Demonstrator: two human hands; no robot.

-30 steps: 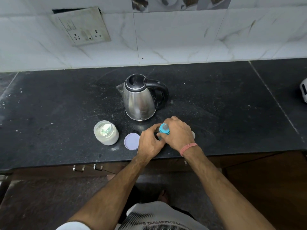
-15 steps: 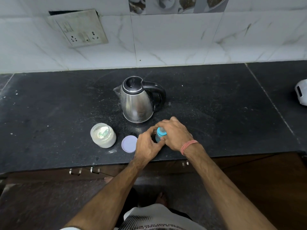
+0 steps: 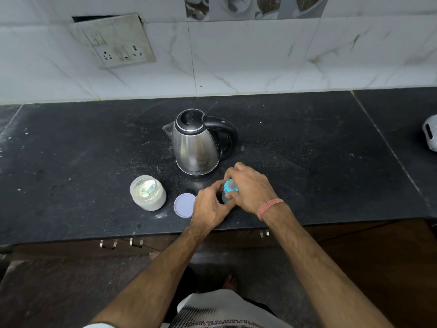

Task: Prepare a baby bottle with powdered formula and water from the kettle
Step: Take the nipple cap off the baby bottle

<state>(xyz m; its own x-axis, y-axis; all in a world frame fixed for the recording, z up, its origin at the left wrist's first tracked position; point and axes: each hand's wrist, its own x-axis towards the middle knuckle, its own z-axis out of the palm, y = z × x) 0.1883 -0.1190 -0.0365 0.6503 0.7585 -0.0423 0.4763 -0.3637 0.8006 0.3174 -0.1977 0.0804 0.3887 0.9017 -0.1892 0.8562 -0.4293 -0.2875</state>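
Speckled black stone countertop (image 3: 307, 162) meets a white marble-tile wall. Near its front edge stands the baby bottle (image 3: 226, 194), its blue screw collar (image 3: 229, 186) uppermost. Left hand (image 3: 209, 207) curls around the bottle body; right hand (image 3: 250, 185) grips the collar. Behind stands a brushed-steel kettle (image 3: 197, 147); left, an open powder jar (image 3: 147, 192) and its round lid (image 3: 184, 205), lying flat.

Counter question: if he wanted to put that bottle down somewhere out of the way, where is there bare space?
The widest bare stretch of the black counter lies right of the kettle, up to the white object at the edge. Another lies left of the open jar. The front middle is crowded: jar, loose lid, both hands and bottle sit together.
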